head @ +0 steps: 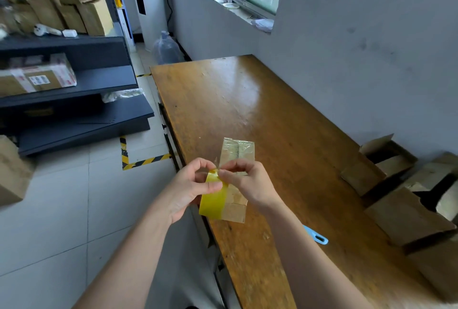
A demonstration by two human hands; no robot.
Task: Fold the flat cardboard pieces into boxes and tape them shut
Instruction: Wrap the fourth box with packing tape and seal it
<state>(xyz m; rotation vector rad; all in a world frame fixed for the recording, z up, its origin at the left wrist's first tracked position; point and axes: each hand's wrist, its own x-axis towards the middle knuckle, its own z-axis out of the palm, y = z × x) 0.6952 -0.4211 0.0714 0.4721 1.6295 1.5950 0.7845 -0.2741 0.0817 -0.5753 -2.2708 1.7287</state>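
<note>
Over the near left edge of the wooden table (272, 110), both hands met around a roll of yellow tape (214, 201). The left hand (190, 189) gripped the roll, fingers curled round it and thumb pressed flat on its outer face. The right hand (247, 182) was closed to a pinch, thumb and forefinger tips nipping the tape at the top of the roll; whether a loose end was lifted could not be told.

The small cardboard box (236, 150) lay on the table just inside that left edge, partly hidden behind the hands and the roll. Its long axis ran along the table's length, one short end towards the person, the other pointing towards the table's far end. Glossy tape covered its upper face and a centre seam showed near the far end.

On the table's right side, against the wall, sat a cluster of open folded boxes (406, 214). A blue-handled tool (319, 236) lay on the table beside the right forearm. Left of the table stood a dark shelf unit (99, 78) carrying more cartons.
</note>
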